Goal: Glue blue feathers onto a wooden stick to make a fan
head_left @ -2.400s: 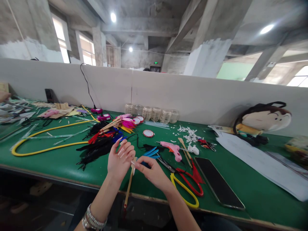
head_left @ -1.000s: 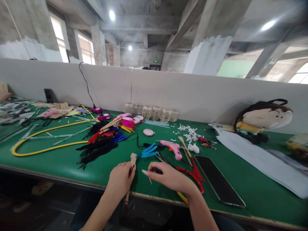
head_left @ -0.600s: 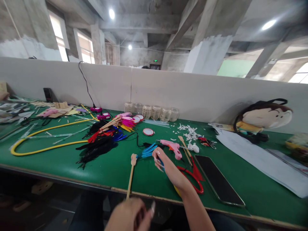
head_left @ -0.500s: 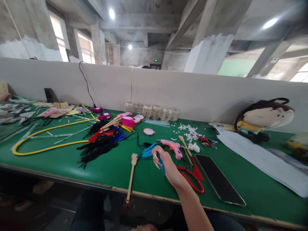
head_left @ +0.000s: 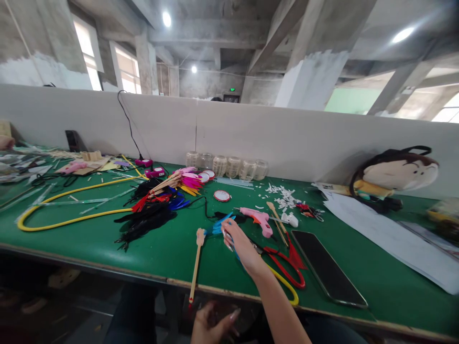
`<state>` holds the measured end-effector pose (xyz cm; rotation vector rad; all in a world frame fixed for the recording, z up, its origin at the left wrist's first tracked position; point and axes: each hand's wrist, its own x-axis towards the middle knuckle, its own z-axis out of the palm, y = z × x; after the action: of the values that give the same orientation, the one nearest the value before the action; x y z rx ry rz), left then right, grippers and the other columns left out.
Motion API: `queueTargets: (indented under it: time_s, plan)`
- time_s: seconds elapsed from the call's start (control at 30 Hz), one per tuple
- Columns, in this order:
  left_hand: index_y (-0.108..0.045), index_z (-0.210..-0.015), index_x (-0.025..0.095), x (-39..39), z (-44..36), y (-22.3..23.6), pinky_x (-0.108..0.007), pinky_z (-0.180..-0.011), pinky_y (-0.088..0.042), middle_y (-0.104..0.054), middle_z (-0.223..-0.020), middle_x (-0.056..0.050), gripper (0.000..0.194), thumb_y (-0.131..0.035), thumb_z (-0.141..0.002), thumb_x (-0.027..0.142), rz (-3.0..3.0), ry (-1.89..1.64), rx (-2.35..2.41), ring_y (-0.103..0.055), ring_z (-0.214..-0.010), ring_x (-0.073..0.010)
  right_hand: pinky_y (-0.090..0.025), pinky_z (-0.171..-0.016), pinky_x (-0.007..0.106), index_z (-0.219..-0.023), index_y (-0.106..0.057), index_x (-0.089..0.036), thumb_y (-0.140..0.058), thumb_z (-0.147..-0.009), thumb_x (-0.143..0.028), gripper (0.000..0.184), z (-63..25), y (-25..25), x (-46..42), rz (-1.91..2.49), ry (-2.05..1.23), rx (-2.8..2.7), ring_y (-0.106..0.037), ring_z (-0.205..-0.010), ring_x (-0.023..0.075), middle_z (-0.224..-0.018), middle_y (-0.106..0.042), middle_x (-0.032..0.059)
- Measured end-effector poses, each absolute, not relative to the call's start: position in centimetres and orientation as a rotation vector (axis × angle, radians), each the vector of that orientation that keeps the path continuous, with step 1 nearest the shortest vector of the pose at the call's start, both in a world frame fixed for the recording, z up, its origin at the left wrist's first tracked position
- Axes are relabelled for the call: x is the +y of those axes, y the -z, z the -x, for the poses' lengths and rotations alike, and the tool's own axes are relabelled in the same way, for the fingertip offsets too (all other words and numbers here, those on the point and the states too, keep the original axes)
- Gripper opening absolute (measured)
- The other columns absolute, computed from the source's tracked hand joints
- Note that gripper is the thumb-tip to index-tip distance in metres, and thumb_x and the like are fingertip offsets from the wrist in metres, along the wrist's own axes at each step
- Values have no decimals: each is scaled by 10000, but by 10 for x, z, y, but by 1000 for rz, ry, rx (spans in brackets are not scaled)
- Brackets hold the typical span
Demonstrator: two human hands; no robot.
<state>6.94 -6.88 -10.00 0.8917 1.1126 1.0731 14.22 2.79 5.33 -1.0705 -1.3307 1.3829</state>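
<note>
A wooden stick with a carved, paddle-like top point(head_left: 196, 267) lies on the green bench mat point(head_left: 172, 267), its top beside a fan of blue feathers point(head_left: 218, 226). My right hand point(head_left: 241, 249) is down on the blue feathers, with one blue feather pinched under its fingers. Blurred, below the bench's front edge, my left hand point(head_left: 212, 324) hangs open, and I see nothing in it. Its fingers are apart, close to the stick's lower end.
Just right of my right hand lie scissors with red and yellow handles point(head_left: 287, 272) and a pink glue gun point(head_left: 256, 222). A black phone point(head_left: 328, 267) lies further right. Black and pink feathers point(head_left: 150, 210), a yellow tube point(head_left: 71, 212) and glass jars point(head_left: 225, 167) lie beyond.
My left hand has let go of the stick, which now lies on the bench, and has dropped below the front edge. My right hand has moved left onto the blue feathers.
</note>
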Motion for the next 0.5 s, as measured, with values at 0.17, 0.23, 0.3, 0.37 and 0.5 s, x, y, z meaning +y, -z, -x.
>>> queueTargets:
  time_s: [0.17,0.23,0.3,0.37,0.5]
  plan:
    - [-615,-551,103,-60,-73,92,-213,-419,-418,-584,-445,-35,496,-707,-420,572,-791,-1043,1098,-513,-397,-113,-190,-483,223,-700,-335,-221,-400,-765,-415,215,-141,-56,25,1090,-1380,-1360,-197,-489,83,-581,-230,-69]
    - [-597,-509,109,-59,-72,95,-216,-438,-420,-589,-456,-38,492,-703,-416,580,-785,-1015,1102,-506,-398,-106,-194,-478,222,-703,-347,-222,-394,-763,-394,188,-141,-56,26,1095,-1376,-1356,-205,-484,84,-576,-239,-70]
    - [-586,-504,116,-61,-69,100,-222,-465,-430,-608,-486,-46,493,-685,-435,595,-810,-991,1109,-517,-418,-110,-206,-472,220,-700,-361,-223,-401,-737,-357,146,-140,-54,27,1099,-1358,-1341,-221,-481,86,-574,-249,-68]
    - [-594,-532,120,-62,-66,106,-230,-490,-438,-624,-514,-54,496,-648,-487,611,-900,-951,1112,-537,-449,-123,-232,-475,223,-698,-376,-221,-415,-687,-311,98,-138,-53,29,1096,-1326,-1320,-250,-491,90,-596,-281,-60]
    - [-644,-617,136,-63,-52,111,-252,-561,-453,-657,-587,-61,425,-560,-650,551,-1289,-715,1173,-596,-562,-171,-263,-497,229,-712,-416,-212,-421,-598,-249,120,-136,-53,30,1051,-1291,-1265,-291,-536,91,-716,-378,-31]
